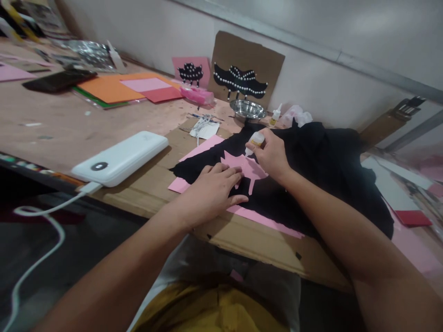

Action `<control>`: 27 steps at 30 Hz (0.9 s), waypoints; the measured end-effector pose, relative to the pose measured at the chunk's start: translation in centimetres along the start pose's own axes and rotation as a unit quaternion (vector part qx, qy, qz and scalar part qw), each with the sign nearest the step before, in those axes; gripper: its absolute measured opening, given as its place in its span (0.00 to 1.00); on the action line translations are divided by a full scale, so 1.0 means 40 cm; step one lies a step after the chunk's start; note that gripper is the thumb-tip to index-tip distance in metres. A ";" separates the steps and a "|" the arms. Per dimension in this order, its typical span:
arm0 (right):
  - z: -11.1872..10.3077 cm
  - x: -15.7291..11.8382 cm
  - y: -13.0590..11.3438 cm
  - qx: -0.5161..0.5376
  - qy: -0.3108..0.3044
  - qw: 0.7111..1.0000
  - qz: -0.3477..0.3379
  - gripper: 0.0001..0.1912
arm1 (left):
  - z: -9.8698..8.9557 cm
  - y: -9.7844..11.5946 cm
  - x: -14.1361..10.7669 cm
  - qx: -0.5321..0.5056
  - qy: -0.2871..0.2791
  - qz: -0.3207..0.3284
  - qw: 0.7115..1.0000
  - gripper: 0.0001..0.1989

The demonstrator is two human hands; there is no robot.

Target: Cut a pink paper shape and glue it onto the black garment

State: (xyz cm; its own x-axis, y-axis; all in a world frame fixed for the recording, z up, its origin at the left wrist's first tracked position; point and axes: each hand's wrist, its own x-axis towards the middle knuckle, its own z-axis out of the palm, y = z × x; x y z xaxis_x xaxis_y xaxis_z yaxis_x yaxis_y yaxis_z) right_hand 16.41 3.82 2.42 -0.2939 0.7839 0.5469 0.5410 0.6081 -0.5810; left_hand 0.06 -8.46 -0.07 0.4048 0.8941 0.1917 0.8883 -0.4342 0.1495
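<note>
My right hand (272, 152) is closed around a small white glue bottle (256, 138) with a yellow label. Its nozzle points down at the upper edge of a pink paper cutout (251, 168) with a jagged outline. The cutout lies on a spread of black fabric (304, 152). My left hand (218, 189) rests flat with fingers stretched out, its fingertips over the left part of the cutout. Pink sheets (265, 221) show from under the fabric. Whether the nozzle touches the paper I cannot tell.
A white power bank (121, 157) with a cable sits at left on cardboard (138, 198). Behind stand a metal bowl (248, 109), a second glue bottle (275, 115) and a beaded black shape on a brown board (249, 50). Orange paper (107, 87) and a dark phone (58, 80) lie far left.
</note>
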 end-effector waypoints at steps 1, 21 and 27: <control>-0.004 -0.002 0.001 -0.003 0.000 1.000 0.000 0.12 | -0.001 0.001 0.000 -0.001 -0.002 -0.001 1.000 0.26; -0.002 -0.002 0.006 -0.002 -0.002 1.000 -0.003 0.12 | -0.002 0.001 -0.001 0.001 -0.007 -0.002 1.000 0.27; -0.028 -0.018 0.014 -0.024 0.007 1.000 -0.003 0.12 | -0.001 0.000 0.002 -0.003 -0.007 -0.004 1.000 0.27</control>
State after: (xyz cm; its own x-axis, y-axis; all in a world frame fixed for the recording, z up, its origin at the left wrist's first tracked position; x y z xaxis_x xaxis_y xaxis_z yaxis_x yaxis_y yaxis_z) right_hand 17.82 3.47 2.38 -0.2863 0.7783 0.5588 0.5768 0.6057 -0.5481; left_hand 0.09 -8.41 -0.01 0.4008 0.8990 0.1768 0.8902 -0.4277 0.1567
